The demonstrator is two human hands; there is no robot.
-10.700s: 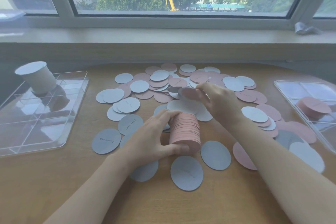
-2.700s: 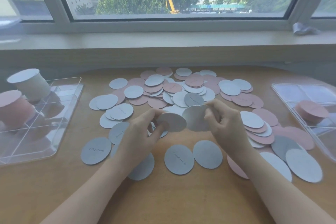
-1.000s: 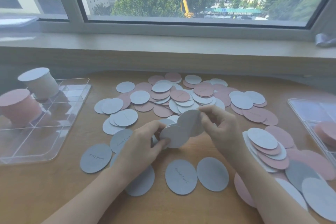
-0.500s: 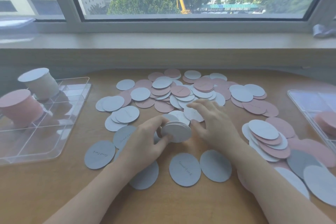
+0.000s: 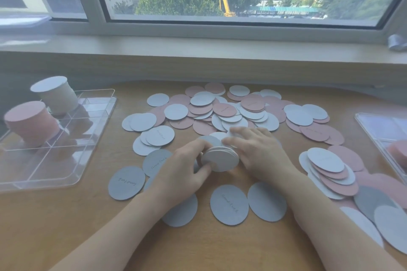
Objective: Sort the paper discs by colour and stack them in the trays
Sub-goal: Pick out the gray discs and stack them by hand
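Pink and white paper discs (image 5: 222,110) lie scattered over the wooden table. My left hand (image 5: 182,167) grips a thin stack of white discs (image 5: 220,158) at the table's middle, thumb and fingers curled round its left edge. My right hand (image 5: 255,149) presses on the stack's right side, fingers reaching over white discs behind it. In the clear tray (image 5: 88,156) at the left stand a tall pink stack (image 5: 30,123) and a tall white stack (image 5: 56,94).
A second clear tray (image 5: 374,125) at the right edge holds a pink stack (image 5: 398,154). Overlapping discs (image 5: 330,171) are heaped near my right forearm. Grey-white discs (image 5: 229,204) lie near the front. A window sill (image 5: 198,48) runs behind the table.
The white discs held up between both hands came down onto the table as a small stack. My right hand lowered beside it; my left hand stays on its left edge.
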